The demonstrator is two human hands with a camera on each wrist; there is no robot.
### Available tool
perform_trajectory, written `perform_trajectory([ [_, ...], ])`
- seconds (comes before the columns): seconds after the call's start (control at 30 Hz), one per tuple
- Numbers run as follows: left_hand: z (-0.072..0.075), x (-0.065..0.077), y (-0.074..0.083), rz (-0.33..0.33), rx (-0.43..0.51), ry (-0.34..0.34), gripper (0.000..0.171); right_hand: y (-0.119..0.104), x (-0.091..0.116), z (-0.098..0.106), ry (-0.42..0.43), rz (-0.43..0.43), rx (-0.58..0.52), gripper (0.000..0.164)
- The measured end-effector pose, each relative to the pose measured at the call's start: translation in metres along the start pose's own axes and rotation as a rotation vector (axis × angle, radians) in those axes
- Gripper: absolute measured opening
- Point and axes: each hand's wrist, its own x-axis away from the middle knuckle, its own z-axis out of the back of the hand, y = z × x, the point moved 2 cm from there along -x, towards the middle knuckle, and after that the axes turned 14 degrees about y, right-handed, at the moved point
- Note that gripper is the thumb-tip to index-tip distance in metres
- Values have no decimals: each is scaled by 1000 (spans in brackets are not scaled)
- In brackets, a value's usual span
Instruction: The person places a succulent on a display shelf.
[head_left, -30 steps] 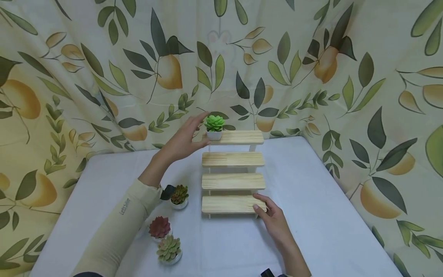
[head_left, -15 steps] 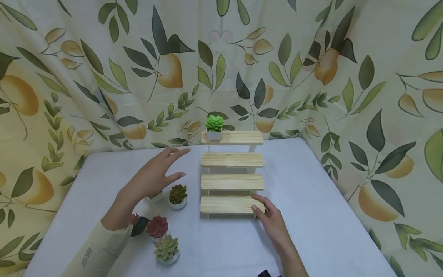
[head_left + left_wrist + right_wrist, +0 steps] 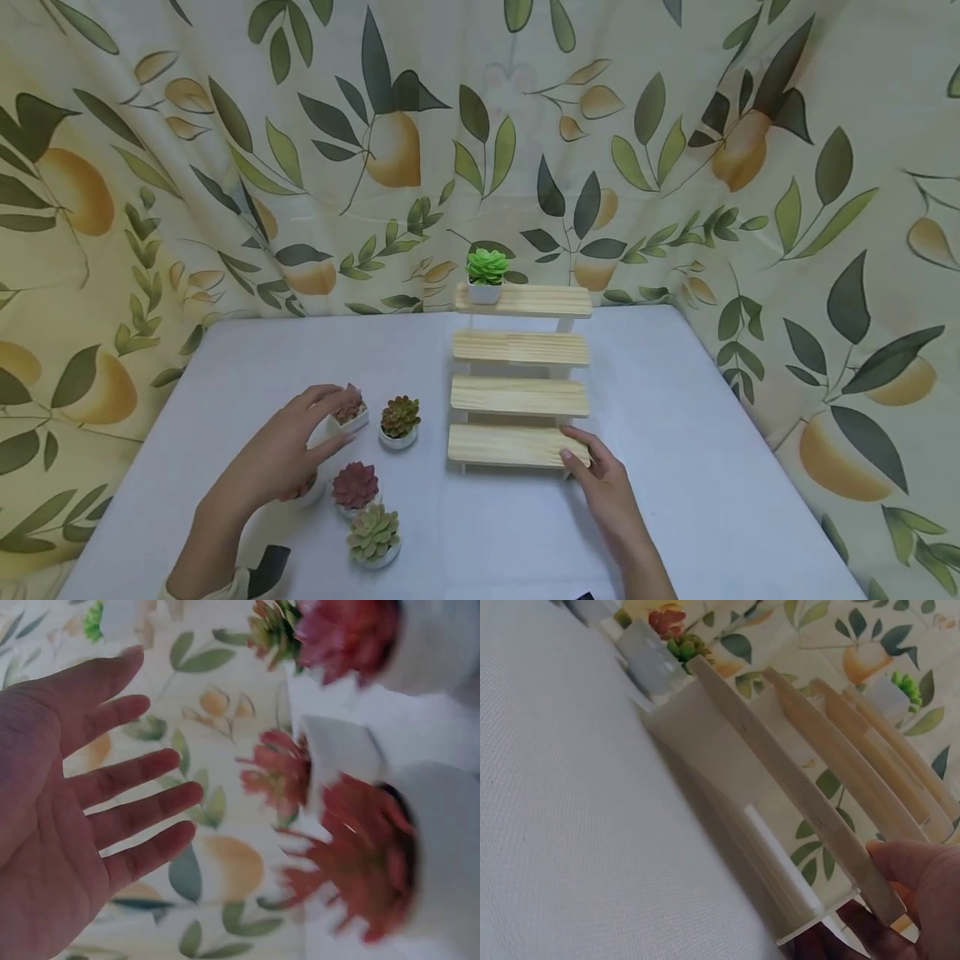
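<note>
My left hand reaches over a reddish succulent in a white square pot, fingers spread around it in the head view. The left wrist view shows that hand with straight, parted fingers and nothing between them. Partly hidden by the hand, another red succulent stands close by. My right hand grips the right end of the lowest board of a four-step wooden shelf, thumb on top and fingers underneath. A bright green succulent stands at the left end of the top board.
Right of the square pot is a green-brown succulent. Nearer the front are a burgundy succulent and a pale green one. A white cloth covers the table, and a leaf-and-fruit patterned curtain hangs behind.
My left hand has let go of the bright green succulent on the top board and moved down and left to the square pot. The right hand keeps its grip on the shelf.
</note>
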Motion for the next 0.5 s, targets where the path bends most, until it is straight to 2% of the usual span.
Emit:
perform_trajectory([
  [0.13,1,15,-9,37,-3,17,60,-1,-1,0,1,-11,-16,50],
  [0.3,0,33,-20,129,22,34,56,0,-1,-1,-1,-19,-4,51],
  [0.5,-7,56,-32,178,49,97,61,-1,-1,-1,-12,-19,-12,51],
])
